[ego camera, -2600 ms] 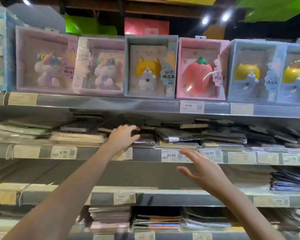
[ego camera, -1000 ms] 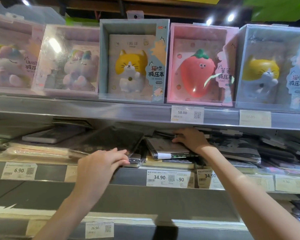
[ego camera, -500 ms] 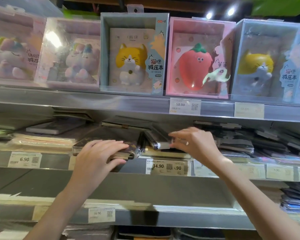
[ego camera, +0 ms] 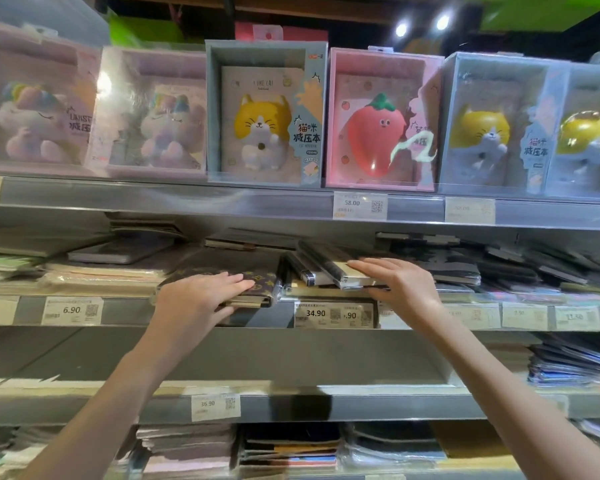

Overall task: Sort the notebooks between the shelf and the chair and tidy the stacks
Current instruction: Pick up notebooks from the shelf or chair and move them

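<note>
A dark brown patterned notebook [ego camera: 257,277] lies on top of a stack at the front of the middle shelf [ego camera: 136,310]. My left hand [ego camera: 198,297] holds its front edge, fingers laid on the cover and thumb beneath. Just to the right, black notebooks with pale page edges [ego camera: 321,268] lean tilted on a stack. My right hand [ego camera: 395,282] rests on the front one with straight fingers, thumb under its front edge. More dark notebooks [ego camera: 465,268] lie in loose piles to the right.
Boxed squishy-toy notebooks, among them a cat box [ego camera: 264,112] and a strawberry box [ego camera: 381,123], stand on the shelf above. Pale notebook stacks [ego camera: 104,275] lie at the left. Lower shelves hold further stacks [ego camera: 288,448]. Price labels [ego camera: 333,313] line the shelf edges.
My left hand has slid right along the brown notebook and taken its front edge. My right hand has come forward onto the tilted black notebooks, and they have shifted slightly toward the front.
</note>
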Demonstrator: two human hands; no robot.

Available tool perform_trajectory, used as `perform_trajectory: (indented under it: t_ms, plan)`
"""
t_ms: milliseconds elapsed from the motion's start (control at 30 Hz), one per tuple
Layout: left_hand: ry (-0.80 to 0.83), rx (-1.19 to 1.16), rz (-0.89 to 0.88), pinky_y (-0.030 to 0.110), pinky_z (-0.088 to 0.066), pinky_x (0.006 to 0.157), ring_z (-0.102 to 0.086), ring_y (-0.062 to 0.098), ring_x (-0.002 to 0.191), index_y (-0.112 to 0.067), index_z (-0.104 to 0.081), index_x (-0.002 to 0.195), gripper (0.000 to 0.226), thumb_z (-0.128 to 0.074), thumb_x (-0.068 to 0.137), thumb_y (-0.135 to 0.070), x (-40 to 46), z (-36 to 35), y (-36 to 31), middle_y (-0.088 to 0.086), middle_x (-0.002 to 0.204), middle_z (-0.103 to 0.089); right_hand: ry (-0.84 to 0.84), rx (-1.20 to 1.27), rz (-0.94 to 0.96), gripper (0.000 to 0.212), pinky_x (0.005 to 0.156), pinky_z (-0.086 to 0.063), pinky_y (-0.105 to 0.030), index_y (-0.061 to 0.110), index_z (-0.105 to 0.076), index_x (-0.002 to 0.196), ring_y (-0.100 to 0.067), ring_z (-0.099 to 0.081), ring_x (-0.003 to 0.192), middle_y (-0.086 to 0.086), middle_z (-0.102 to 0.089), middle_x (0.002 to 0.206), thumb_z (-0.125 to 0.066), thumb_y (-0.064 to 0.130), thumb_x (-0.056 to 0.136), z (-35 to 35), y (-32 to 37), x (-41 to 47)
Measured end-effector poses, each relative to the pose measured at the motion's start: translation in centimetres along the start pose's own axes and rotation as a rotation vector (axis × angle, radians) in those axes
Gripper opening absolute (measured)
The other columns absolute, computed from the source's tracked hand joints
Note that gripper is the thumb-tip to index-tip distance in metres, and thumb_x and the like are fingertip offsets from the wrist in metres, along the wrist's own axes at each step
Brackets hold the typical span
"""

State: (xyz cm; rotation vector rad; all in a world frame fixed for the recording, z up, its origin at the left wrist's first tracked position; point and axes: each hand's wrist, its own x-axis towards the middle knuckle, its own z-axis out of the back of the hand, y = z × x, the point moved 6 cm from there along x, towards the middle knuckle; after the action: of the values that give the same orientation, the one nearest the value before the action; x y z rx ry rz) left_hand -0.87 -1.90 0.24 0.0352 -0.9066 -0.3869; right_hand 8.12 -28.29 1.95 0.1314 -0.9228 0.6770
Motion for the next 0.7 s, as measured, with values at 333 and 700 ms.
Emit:
perform_trajectory:
  t_ms: [333,700]
  plan:
    - [-0.235,-0.072,-0.146,0.028,-0.054,0.077,-0.069,0.017,0.095,-0.018,-0.07,0.111,0.047,-0.081,0.067,-0.004,-4.3,5.7,-2.6,-0.002,0.108,-0.07,-0.23,-0.052,0.13,0.037,0.083,-0.055,-0.04,0.019,-0.067,0.113,-0.018,-0.066,0.102,-0.001,-0.068,0.114,-0.07,0.031,0.079,5.6,7.2,-5.1]
    - [-0.389,-0.068,-0.146,0.03,-0.055,0.068,-0.066,0.016,0.096,-0.018,-0.067,0.112,0.026,-0.063,0.086,-0.02,-9.6,12.6,-8.3,-0.003,0.106,-0.069,-0.296,-0.034,0.198,0.039,0.069,-0.055,-0.026,0.016,-0.068,0.112,-0.014,-0.068,0.096,0.003,-0.068,0.112,-0.072,0.027,0.075,13.6,12.1,-9.9]
